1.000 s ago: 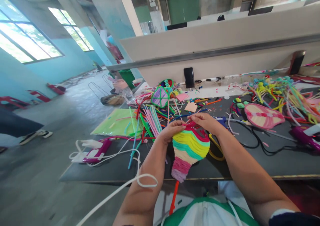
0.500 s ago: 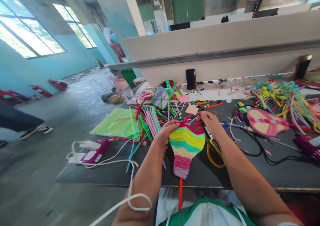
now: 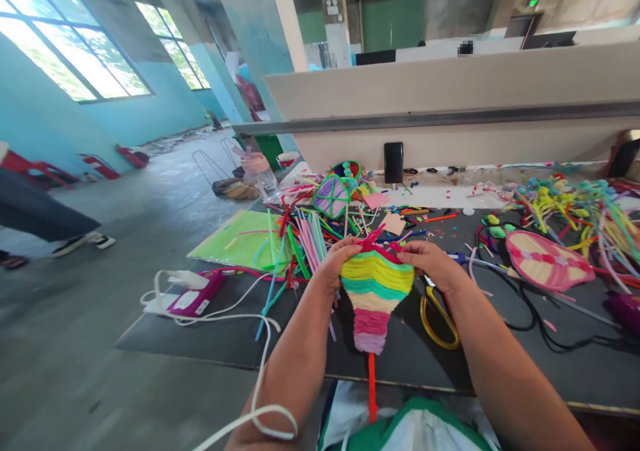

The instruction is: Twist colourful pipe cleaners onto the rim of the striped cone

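Between my hands is a striped pipe-cleaner fan (image 3: 376,291), banded in yellow, teal, cream, dark pink and lilac, with a red stick handle pointing down toward my lap. My left hand (image 3: 340,264) pinches its upper left edge, close to loose magenta pipe-cleaner ends (image 3: 371,239). On the upper right edge, the thumb and fingers of my right hand (image 3: 425,259) are closed on the magenta rim. Yellow-handled scissors (image 3: 440,321) lie under my right forearm, their blades partly hidden by that hand.
Bundled pipe cleaners (image 3: 310,238) and a green plastic packet (image 3: 235,241) lie left. A purple power strip (image 3: 197,294) trails a white cable. The phone (image 3: 393,162) leans against the partition. Rightward are a pink fan (image 3: 547,261), black cables and tangled pipe cleaners (image 3: 560,198). Someone's legs (image 3: 45,201) show far left.
My right hand has come down onto the fan's upper right edge, its fingers now flatter along the rim. The view has shifted slightly; the person at the left has moved a little.
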Demonstrator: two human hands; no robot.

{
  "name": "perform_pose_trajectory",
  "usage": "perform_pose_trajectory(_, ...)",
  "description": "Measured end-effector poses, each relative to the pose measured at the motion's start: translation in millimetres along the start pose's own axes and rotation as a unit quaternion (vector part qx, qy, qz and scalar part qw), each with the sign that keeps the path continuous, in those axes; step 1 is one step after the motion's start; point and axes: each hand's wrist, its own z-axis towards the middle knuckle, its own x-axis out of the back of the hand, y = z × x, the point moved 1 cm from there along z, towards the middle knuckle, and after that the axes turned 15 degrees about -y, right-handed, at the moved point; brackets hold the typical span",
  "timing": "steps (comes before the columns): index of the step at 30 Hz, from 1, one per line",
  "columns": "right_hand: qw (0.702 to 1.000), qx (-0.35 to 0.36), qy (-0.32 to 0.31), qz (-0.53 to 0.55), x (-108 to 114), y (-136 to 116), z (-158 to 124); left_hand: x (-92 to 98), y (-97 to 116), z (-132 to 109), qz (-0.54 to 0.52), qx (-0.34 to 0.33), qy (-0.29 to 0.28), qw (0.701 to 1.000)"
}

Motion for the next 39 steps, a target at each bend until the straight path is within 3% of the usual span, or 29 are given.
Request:
perform_pose_trajectory(8,0.997,0.019,0.064,0.025,-5.9,-5.5,-1.1,2.2,-2.1,0.6,-0.018,0.014,-0.017,1.0)
perform_pose_trajectory(15,0.998,0.007,0.055,0.028,-9.4,-7.0,-2.9,8.6,-4.1,3.2,-0.015,0.015,-0.003,1.0)
perform_pose_trajectory(23,0.996,0.008,0.035,0.08,-13.6,1.6,2.6,14.9,-8.2,5.5,0.043,0.026,-0.017,0.999)
perform_pose_trajectory(28,0.996,0.012,0.056,0.07,-12.9,11.9,8.3,15.5,-13.0,8.2,0.131,0.046,0.0,0.99)
perform_pose_trajectory(34,0.996,-0.007,0.079,0.051,-2.9,20.4,12.3,13.5,-14.9,9.0,0.29,-0.004,0.087,0.953)
perform_pose_trajectory(37,0.994,0.0,0.079,0.07,2.2,19.8,12.0,12.8,2.8,-1.1,0.368,-0.038,0.096,0.924)
perform_pose_trajectory(39,0.993,0.008,0.087,0.074,3.7,17.4,11.0,20.3,25.5,-13.9,0.47,-0.051,0.096,0.876)
